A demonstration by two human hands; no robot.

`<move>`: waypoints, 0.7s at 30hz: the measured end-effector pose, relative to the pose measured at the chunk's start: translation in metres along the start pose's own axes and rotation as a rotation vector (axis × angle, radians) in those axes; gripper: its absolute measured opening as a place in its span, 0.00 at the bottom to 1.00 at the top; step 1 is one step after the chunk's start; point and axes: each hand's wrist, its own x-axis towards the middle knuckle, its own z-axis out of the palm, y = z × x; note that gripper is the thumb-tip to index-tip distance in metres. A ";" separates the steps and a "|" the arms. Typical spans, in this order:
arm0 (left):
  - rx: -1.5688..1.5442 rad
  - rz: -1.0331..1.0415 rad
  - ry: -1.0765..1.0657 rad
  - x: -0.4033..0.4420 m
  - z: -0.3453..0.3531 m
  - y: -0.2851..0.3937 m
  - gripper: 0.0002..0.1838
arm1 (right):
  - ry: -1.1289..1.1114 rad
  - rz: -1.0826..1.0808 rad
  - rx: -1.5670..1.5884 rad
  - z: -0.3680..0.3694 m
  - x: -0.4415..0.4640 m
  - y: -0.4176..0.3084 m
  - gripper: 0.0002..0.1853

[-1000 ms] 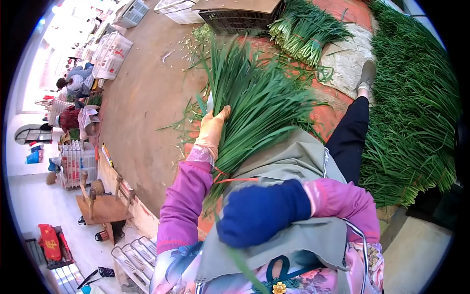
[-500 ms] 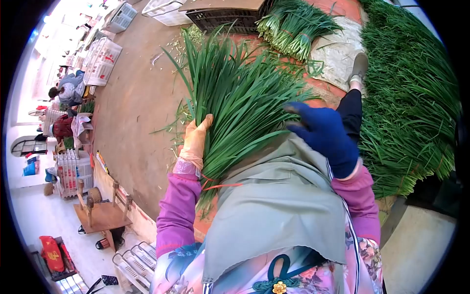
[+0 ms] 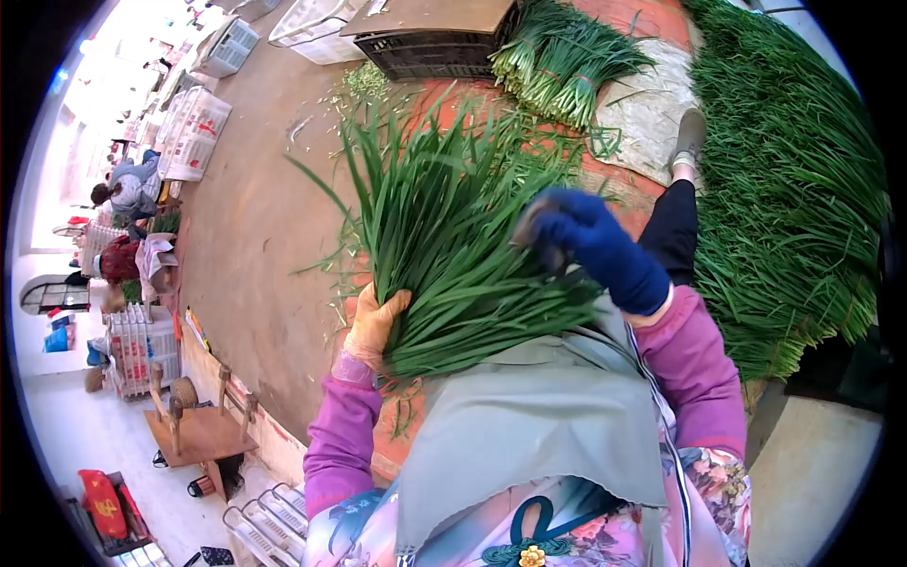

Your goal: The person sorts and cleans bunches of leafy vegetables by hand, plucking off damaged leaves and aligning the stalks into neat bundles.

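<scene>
My left hand [image 3: 376,324], in a tan glove, grips a large loose bunch of garlic chives [image 3: 444,236], thumb over the leaves. The long green blades fan up and to the right across the apron [image 3: 539,425] on my lap. My right hand [image 3: 595,241], in a dark blue glove, hovers at the right side of the bunch, near the leaf tips. Motion smears its fingers, so I cannot make out whether they hold anything.
Tied chive bundles [image 3: 567,76] lie on a pale sack [image 3: 652,123] beyond the bunch. A big chive pile [image 3: 784,189] fills the right side. A dark crate [image 3: 435,52] stands ahead. Leaf scraps litter the floor. Other people [image 3: 132,184] are far left, near white baskets [image 3: 194,132].
My left hand has moved slightly down with the chives. The red tie seen near their lower end no longer shows. My right hand has moved left, over the leaves.
</scene>
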 end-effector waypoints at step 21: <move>0.153 0.107 -0.198 -0.001 -0.008 0.001 0.23 | -0.064 -0.504 -1.472 -0.040 0.054 -0.035 0.38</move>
